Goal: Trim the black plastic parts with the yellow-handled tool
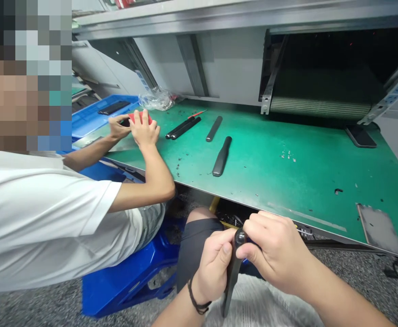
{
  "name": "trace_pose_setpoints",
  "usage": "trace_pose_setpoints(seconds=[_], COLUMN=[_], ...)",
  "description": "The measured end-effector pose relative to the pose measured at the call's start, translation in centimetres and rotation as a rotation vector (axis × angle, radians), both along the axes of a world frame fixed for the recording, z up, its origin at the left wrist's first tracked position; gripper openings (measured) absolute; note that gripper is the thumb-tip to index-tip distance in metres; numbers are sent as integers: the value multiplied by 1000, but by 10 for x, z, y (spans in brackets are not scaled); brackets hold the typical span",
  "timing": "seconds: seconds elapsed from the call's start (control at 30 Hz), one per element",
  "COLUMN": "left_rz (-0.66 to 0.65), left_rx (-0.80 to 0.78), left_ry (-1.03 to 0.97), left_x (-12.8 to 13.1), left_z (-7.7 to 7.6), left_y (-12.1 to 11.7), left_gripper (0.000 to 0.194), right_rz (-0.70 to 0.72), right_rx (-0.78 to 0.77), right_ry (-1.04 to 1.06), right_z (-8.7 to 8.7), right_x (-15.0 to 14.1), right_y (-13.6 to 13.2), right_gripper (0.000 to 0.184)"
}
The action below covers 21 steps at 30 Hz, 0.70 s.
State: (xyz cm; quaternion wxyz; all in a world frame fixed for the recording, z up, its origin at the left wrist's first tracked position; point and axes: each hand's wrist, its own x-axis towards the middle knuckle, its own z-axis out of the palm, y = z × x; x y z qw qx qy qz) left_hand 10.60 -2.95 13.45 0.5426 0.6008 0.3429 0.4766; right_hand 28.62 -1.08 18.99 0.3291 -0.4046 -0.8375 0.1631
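Gripping a black tapered rod (233, 272) in a tight two-handed hold over the lap, just below the front edge of the green bench mat (273, 181): left hand (212, 268), cord bracelet (197, 302) at its wrist, closed around the shaft; right hand (273, 252) closed at the rounded top end. Similar dark rods (222, 156) lie on the mat, well apart from the hands. Across the bench, a co-worker's hands (134, 127) hold a red piece (140, 118) beside a blue plastic crate (93, 116).
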Motion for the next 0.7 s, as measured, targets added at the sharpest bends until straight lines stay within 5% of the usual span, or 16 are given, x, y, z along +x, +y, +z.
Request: trace_pose_setpoints(seconds=[0.3,0.57,0.7], left_rz=[42,-21,42], left_rx=[-90,-428,-421], left_ry=[-97,-451,-338], left_x=[7,13,14], left_z=[-1,-4,-2], left_y=[0,6,6], left_gripper=[52,47,47], right_rz=[-130,30,-61], right_rx=[333,166,252], right_ry=[-57,47,-149], right_z=[-9,-13,-10], right_x=[-3,10,8], right_y=[-6,2,8], right_gripper=[54,18,45])
